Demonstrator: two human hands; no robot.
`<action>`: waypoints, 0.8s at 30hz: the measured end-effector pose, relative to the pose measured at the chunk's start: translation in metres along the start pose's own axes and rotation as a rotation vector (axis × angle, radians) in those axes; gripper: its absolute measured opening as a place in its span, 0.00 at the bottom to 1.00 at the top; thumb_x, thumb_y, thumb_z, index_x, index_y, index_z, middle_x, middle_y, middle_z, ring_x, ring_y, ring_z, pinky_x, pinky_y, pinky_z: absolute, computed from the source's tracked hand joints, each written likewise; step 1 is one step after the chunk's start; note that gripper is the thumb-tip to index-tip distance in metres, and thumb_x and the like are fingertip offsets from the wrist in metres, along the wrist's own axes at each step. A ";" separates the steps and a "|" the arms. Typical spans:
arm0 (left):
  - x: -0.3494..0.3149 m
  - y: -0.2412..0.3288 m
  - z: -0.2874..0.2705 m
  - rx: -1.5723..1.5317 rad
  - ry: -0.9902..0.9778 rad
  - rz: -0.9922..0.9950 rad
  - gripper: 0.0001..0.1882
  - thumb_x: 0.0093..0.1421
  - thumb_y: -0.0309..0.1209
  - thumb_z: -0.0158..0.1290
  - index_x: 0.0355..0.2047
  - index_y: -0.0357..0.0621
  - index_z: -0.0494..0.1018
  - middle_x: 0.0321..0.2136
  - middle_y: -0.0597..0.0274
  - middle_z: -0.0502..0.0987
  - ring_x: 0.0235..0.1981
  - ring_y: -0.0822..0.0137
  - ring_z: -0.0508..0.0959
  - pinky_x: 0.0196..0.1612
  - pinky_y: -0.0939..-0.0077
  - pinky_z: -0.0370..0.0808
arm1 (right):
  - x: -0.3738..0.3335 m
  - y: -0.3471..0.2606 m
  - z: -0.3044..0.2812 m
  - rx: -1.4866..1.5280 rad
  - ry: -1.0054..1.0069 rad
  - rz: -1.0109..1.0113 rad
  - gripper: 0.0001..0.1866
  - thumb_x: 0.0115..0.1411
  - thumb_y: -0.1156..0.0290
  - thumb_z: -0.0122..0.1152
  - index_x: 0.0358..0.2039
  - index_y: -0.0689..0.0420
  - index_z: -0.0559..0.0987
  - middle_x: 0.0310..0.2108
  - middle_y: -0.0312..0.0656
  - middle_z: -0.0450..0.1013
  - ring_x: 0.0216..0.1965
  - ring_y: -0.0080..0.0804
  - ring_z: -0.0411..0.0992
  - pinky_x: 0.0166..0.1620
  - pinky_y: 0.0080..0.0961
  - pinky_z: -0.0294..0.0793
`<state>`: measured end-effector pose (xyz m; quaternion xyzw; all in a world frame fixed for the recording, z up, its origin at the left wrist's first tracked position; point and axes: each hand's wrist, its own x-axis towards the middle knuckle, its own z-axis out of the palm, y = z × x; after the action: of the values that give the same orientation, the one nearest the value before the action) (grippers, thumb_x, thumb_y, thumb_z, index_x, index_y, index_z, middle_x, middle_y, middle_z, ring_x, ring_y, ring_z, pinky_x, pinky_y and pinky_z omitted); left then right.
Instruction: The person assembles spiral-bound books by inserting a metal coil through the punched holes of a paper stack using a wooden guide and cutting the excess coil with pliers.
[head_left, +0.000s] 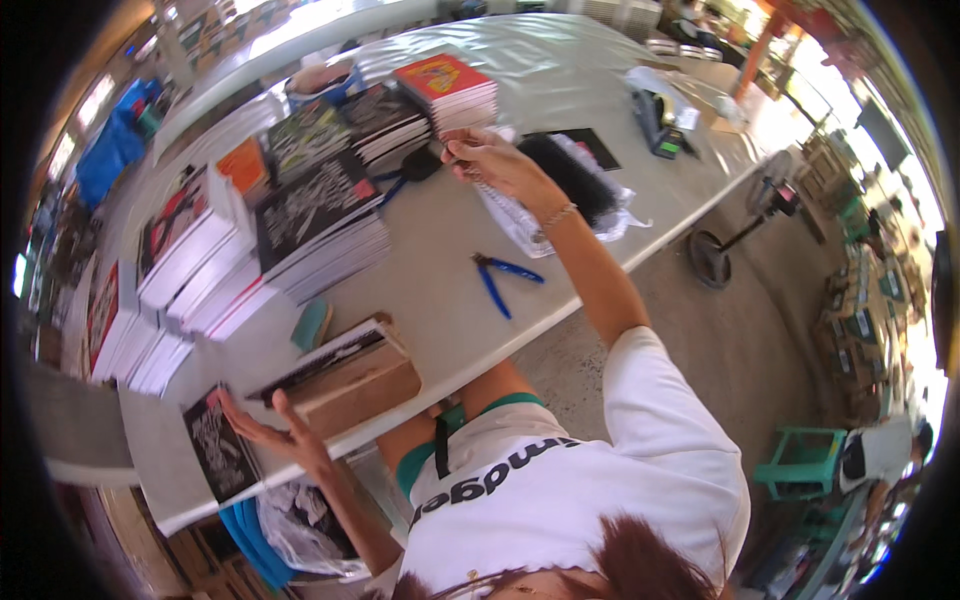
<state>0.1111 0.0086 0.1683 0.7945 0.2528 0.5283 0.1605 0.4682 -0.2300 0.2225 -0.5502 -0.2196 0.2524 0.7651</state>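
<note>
My left hand (275, 432) is open, its fingers spread beside a black printed notebook (220, 445) at the table's front left edge. Close to its thumb stands a wooden block (365, 390) with a dark notebook or board leaning along its far side. Stretched out over the table, my right hand (495, 165) has its fingers closed in a pinch; what they hold, if anything, is too small to make out. Under and beside it lies white plastic wrapping (520, 222) with a bundle of black, thin pieces (580, 185). Blue-handled cutting pliers (497, 275) lie nearer to me, their handles apart, untouched.
Stacks of black-covered notebooks (315, 205), red-covered ones (445, 80) and white-edged ones (200, 240) crowd the left and back. A green sponge-like block (312, 325) sits near the wooden block. A tape dispenser (657, 125) lies at the far right. A fan (745, 225) stands on the floor.
</note>
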 end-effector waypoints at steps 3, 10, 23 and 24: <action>-0.005 0.034 0.005 -0.147 0.038 0.005 0.30 0.59 0.39 0.56 0.59 0.42 0.63 0.60 0.49 0.57 0.64 0.49 0.55 0.65 0.51 0.47 | -0.033 -0.006 0.048 -0.258 -0.122 -0.064 0.13 0.62 0.69 0.58 0.45 0.61 0.74 0.32 0.37 0.74 0.28 0.19 0.69 0.34 0.16 0.71; -0.013 0.088 0.029 0.035 -0.285 0.148 0.32 0.53 0.46 0.61 0.56 0.51 0.67 0.59 0.56 0.57 0.66 0.49 0.50 0.64 0.36 0.36 | -0.081 0.014 0.102 -0.503 -0.360 -0.086 0.11 0.61 0.72 0.60 0.42 0.63 0.77 0.35 0.37 0.75 0.34 0.16 0.70 0.39 0.15 0.71; -0.013 0.089 0.054 0.022 -0.294 0.124 0.22 0.50 0.49 0.62 0.36 0.49 0.69 0.40 0.63 0.67 0.55 0.56 0.63 0.64 0.36 0.32 | -0.107 0.028 0.125 -0.645 -0.312 -0.173 0.11 0.53 0.78 0.63 0.38 0.63 0.77 0.35 0.39 0.74 0.37 0.24 0.72 0.44 0.22 0.71; -0.012 0.090 0.054 0.023 -0.296 0.123 0.22 0.50 0.49 0.62 0.36 0.49 0.69 0.40 0.63 0.67 0.55 0.56 0.63 0.64 0.36 0.32 | -0.109 0.028 0.126 -0.680 -0.310 -0.227 0.11 0.52 0.78 0.63 0.38 0.63 0.77 0.34 0.39 0.73 0.37 0.25 0.72 0.44 0.23 0.71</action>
<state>0.1777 -0.0711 0.1849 0.8795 0.1833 0.4113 0.1541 0.3022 -0.1987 0.2271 -0.6998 -0.4631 0.1589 0.5201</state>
